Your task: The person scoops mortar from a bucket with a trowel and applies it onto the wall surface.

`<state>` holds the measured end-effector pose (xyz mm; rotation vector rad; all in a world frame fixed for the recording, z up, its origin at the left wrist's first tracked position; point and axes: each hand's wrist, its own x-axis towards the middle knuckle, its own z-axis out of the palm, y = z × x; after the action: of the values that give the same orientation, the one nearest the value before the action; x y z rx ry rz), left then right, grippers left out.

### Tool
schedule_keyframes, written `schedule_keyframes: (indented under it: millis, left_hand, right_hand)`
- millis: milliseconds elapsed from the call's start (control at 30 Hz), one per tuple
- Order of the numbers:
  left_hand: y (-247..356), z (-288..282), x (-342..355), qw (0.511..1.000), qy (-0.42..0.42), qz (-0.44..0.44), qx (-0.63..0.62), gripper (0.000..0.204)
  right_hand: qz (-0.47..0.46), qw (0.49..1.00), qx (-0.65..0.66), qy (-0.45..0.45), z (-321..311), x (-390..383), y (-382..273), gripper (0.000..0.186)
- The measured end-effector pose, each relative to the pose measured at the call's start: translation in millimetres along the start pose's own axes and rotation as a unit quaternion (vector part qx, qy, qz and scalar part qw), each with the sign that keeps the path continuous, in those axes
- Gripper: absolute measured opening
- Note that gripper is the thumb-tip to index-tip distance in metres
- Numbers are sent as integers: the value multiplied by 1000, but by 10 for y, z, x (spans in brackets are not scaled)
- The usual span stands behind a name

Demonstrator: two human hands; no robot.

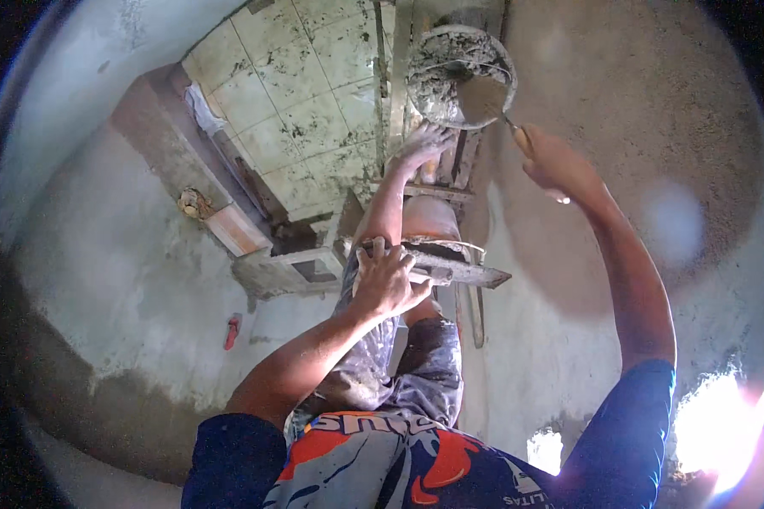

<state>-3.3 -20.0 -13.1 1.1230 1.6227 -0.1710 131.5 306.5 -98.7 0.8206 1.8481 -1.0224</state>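
Observation:
My right hand (560,165) is closed around the wooden handle of a trowel (482,97). Its blade rests in the grey wet mortar (437,89) inside a round bucket (508,64). My left hand (389,284) grips a flat plastering float (467,271), held level in front of my legs, with its pointed end toward the right. Fingers partly cover the float's handle side. Beyond it, a bare limb (390,208), seemingly my leg and foot, reaches toward the bucket's near rim.
Narrow wooden planks (399,76) run beside the bucket. An orange-brown rounded container (430,219) sits below them. Mortar splatters the tiled floor (289,93) at far left. Damp plaster covers part of the right wall (620,110). A ledge (165,127) and a small red object (233,332) are at left.

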Motion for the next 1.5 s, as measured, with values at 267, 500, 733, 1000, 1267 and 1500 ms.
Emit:
schedule_keyframes:
  millis: [267,500,733,1000,1267,1500]
  left_hand:
    - [177,15,205,993,96,62,32,46]
    - [73,50,60,993,89,41,71,50]
    - [-5,-14,7,996,55,15,71,54]
    - [276,15,238,994,87,53,42,52]
    - [17,-11,-1,990,104,35,87,48]
    - [317,-20,230,999,1,44,32,57]
  right_hand:
    - [83,990,61,96,954,1181,340,40]
    - [117,788,589,-133,318,295,82,35]
    - [-96,829,550,27,475,-120,-451,41]
    - [-112,975,114,153,1280,1640,-143,17]
    - [71,562,824,-4,366,-364,-713,13]
    - [39,738,641,208,803,1405,-438,20]
